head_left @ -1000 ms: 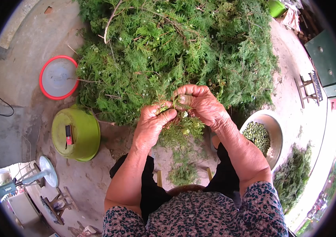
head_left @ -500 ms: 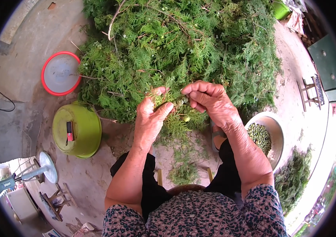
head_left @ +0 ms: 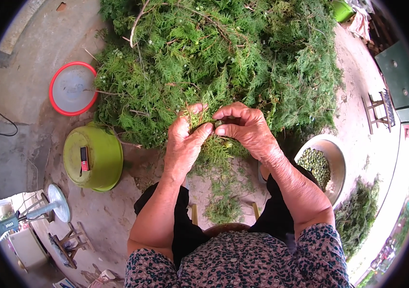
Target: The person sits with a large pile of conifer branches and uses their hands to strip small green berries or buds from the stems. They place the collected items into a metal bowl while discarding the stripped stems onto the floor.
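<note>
My left hand (head_left: pixel 185 132) is closed around a leafy green conifer sprig (head_left: pixel 199 117), its thumb and fingers pinching the stem. Close beside it, my right hand (head_left: pixel 246 129) pinches a small round green cone (head_left: pixel 218 123) between thumb and forefinger. Whether that cone is still joined to the sprig I cannot tell. Another pale green cone (head_left: pixel 228 143) hangs among the foliage just below my fingers. Both hands are at the near edge of a large heap of conifer branches (head_left: pixel 243 53). To the right, a metal basin (head_left: pixel 337 163) holds many picked green cones (head_left: pixel 316 165).
At left, an upturned lime-green tub (head_left: pixel 103 165) carries a red-and-black phone (head_left: pixel 85 159). Beyond it lies a red-rimmed basin (head_left: pixel 52 91). A fan (head_left: pixel 59 203) and small stool (head_left: pixel 72 242) stand lower left. Cut greenery (head_left: pixel 358 218) lies at right, with another stool (head_left: pixel 381 113) farther off.
My right hand has moved left, toward my left hand, and its thumb and forefinger have come onto a cone. My left hand stays on the sprig, almost in place.
</note>
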Tool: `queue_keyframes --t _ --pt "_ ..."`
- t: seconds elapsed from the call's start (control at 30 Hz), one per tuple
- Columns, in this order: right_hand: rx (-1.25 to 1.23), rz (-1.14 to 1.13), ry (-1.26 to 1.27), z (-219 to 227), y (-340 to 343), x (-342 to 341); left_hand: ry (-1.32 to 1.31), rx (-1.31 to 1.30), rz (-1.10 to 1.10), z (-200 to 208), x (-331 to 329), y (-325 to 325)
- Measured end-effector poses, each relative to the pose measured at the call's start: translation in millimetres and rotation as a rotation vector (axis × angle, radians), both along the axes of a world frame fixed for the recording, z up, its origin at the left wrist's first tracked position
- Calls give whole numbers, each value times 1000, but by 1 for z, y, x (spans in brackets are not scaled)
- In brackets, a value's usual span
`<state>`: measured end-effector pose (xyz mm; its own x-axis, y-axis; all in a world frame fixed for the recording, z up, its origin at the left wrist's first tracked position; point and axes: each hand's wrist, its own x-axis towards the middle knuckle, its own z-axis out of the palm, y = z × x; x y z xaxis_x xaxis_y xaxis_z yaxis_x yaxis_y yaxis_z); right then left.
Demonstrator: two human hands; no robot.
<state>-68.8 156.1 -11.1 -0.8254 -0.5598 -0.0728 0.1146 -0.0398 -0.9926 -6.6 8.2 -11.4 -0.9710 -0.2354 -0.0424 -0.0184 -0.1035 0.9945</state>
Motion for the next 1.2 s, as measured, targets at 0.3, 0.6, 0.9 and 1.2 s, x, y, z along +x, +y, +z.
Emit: queue_keyframes --t 0.3,0.6,0.9,1.2 --pt "-108 -11 -281 2 -3 6 -65 130 1 9 1 0" --pt "-304 -53 -507 -11 -5 8 -37 170 7 8 0 1" --pt "-300 51 -416 -1 -4 8 7 45 2 3 1 -5" --pt "-352 -130 -486 0 0 1 -41 154 -26 6 4 -2"
